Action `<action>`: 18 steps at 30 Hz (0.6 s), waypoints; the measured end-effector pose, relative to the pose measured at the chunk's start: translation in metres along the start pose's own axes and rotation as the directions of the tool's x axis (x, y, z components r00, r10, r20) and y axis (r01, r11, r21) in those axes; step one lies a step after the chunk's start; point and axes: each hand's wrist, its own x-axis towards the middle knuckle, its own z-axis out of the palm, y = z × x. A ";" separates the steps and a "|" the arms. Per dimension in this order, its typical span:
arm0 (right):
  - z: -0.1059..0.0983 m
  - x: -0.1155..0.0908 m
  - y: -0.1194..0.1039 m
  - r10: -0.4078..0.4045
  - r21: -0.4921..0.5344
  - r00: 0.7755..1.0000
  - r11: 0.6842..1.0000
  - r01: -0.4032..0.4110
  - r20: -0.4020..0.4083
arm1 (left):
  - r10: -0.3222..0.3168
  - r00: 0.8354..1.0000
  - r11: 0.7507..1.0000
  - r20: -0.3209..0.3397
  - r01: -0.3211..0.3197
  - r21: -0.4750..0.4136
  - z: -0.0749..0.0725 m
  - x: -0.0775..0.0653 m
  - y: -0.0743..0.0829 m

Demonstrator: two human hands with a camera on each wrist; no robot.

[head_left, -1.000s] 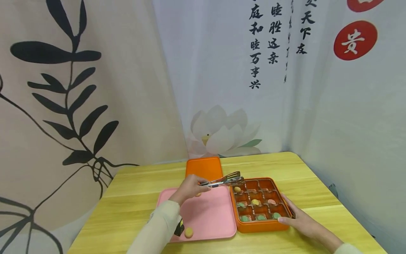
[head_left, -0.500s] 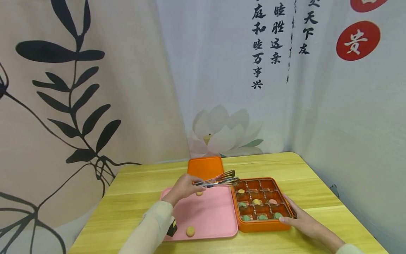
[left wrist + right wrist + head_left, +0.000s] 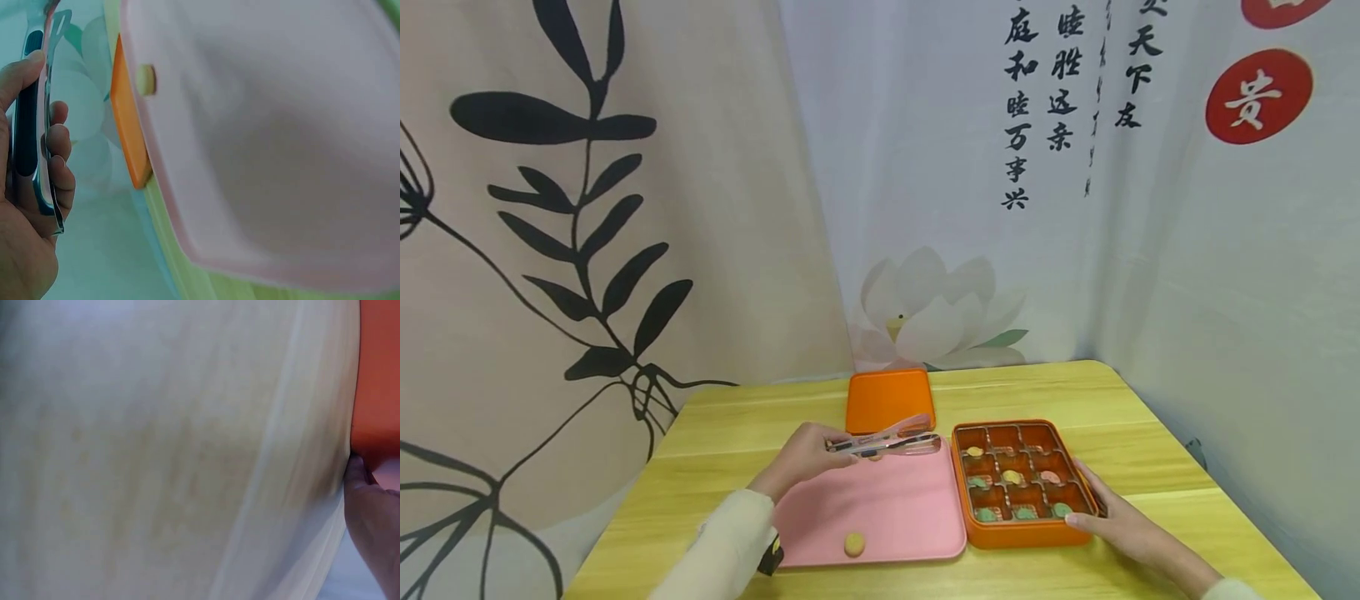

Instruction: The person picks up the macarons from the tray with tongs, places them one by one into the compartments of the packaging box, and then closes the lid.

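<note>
Metal food tongs (image 3: 895,437) are held in my left hand (image 3: 808,454), over the far part of the pink tray (image 3: 917,512). Nothing shows between their slotted ends, which point right. In the left wrist view, the fingers wrap the dark-gripped handle of the tongs (image 3: 26,125). On the tray lie a round yellow cookie (image 3: 854,544) near the front and another cookie (image 3: 145,80) at the far edge. My right hand (image 3: 1116,525) grips the right side of the orange divided box (image 3: 1026,534), thumb at its front corner. Small yellow, green and pink cookies sit in several compartments.
An orange lid (image 3: 891,396) lies behind the tray, near the table's far edge. The box stands close against the tray's right side on the yellow wood-grain table (image 3: 730,433). A printed curtain (image 3: 760,250) hangs behind the table.
My left hand has carried the tongs leftward, from the box's far-left corner to above the tray. The right hand keeps its grip on the box. The head view has shifted slightly.
</note>
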 end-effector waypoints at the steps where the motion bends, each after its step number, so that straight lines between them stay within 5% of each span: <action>1: 0.000 0.000 0.000 -0.003 0.000 1.000 1.000 0.003 -0.001 | -0.007 1.000 1.000 0.000 0.007 0.000 -0.001 -0.004 -0.003; 11: 0.000 0.001 0.002 -0.026 0.004 1.000 1.000 0.026 -0.009 | 0.039 0.999 0.996 0.035 -0.042 0.077 -0.018 -0.043 -0.029; 18: 0.000 0.001 0.001 -0.022 0.023 1.000 1.000 0.022 0.003 | 0.029 0.998 0.998 0.050 -0.031 0.051 -0.027 -0.075 -0.042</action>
